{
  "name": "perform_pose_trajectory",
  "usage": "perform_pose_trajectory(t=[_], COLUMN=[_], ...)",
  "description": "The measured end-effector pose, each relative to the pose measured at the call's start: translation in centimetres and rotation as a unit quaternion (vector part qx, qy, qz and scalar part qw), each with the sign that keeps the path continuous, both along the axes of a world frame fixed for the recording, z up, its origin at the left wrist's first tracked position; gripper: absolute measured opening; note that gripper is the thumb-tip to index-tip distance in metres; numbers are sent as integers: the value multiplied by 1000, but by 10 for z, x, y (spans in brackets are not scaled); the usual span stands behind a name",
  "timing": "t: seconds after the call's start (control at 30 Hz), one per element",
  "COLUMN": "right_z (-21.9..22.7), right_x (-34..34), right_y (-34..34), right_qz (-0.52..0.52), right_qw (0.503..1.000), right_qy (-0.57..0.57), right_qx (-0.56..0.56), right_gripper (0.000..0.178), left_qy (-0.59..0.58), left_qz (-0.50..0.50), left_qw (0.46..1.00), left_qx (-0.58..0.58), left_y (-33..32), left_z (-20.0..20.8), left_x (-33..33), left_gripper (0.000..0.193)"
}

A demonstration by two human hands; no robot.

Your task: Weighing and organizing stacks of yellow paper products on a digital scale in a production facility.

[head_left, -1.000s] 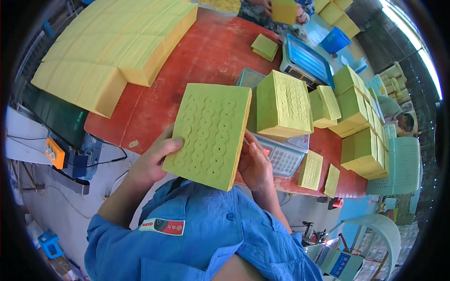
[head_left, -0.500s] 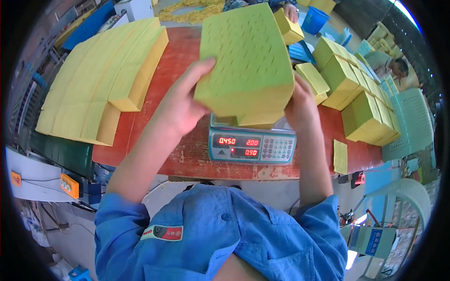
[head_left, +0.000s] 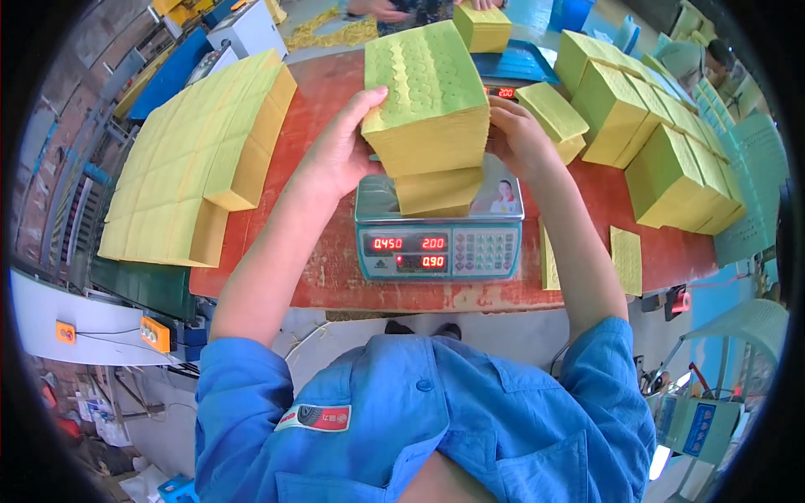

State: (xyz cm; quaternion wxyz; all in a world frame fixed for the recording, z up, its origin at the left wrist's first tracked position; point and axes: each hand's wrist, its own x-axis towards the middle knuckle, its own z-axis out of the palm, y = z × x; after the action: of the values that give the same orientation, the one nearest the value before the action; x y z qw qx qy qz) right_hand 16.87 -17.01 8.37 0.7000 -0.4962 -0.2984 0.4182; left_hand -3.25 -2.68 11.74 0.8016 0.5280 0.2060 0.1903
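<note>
A thick stack of yellow perforated paper (head_left: 428, 142) is gripped from both sides above a digital scale (head_left: 440, 251). My left hand (head_left: 340, 147) presses its left side, the thumb up near the top edge. At the right side, the fingers of my right hand (head_left: 521, 138) are partly hidden behind the stack. Beneath it, a smaller block of yellow paper (head_left: 436, 197) sits on the scale's pan. Whether the two stacks touch, I cannot tell. The scale's red display is lit.
Rows of yellow paper stacks (head_left: 193, 159) cover the red table's left side; more stacks (head_left: 671, 172) stand at right. Loose thin bundles (head_left: 625, 260) lie near the right front edge. Across the table, a co-worker's hand (head_left: 482, 4) rests on a yellow block (head_left: 482, 32) by a blue tray (head_left: 516, 63).
The held stack has tipped, so more of its layered front side shows. The smaller block on the scale is now more visible. Across the table, another hand has come into view.
</note>
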Motion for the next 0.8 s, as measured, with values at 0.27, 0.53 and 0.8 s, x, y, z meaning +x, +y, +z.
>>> perform_pose_trajectory(t=[0.27,0.53,0.8], right_z=[-4,-1,-46], right_x=[9,14,-63], right_y=[4,-27,-102], right_qz=[39,108,225], right_qw=[999,984,952], right_qy=[-31,113,203], right_qx=[-7,89,43], right_gripper=[37,42,39], left_qy=[34,-93,66], left_qz=[22,-16,-116], left_qw=[999,993,990], left_qx=[-8,-73,41], left_y=[-12,4,-23], left_z=[7,4,10], left_x=[1,-27,-51], left_gripper=[70,56,86])
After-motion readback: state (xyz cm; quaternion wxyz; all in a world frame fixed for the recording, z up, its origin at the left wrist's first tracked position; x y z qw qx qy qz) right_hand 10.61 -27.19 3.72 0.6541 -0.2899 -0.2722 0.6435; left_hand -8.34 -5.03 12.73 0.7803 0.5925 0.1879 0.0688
